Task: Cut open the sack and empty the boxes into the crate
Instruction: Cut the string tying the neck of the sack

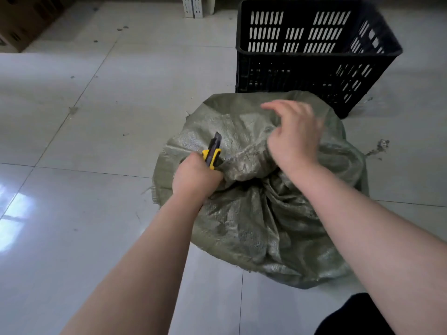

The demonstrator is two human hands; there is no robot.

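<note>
A full grey-green woven sack [261, 221] lies on the tiled floor in the middle of the view, its neck bunched and closed. My left hand [194, 176] is closed around a yellow and black utility knife [213, 151], whose tip points up and away over the sack's top. My right hand [294, 134] rests on the sack's upper right side, thumb and fingers pinching a fold of the fabric, other fingers spread. A black slotted plastic crate [312, 50] stands just behind the sack, its inside looking empty. No boxes are visible; the sack hides its contents.
Glossy grey floor tiles [84, 146] stretch to the left and front. A brown cardboard box [21, 22] sits at the far left corner. White perforated posts [193, 6] stand at the back. Dirt scraps lie right of the sack. A dark shape [350, 317] sits at bottom right.
</note>
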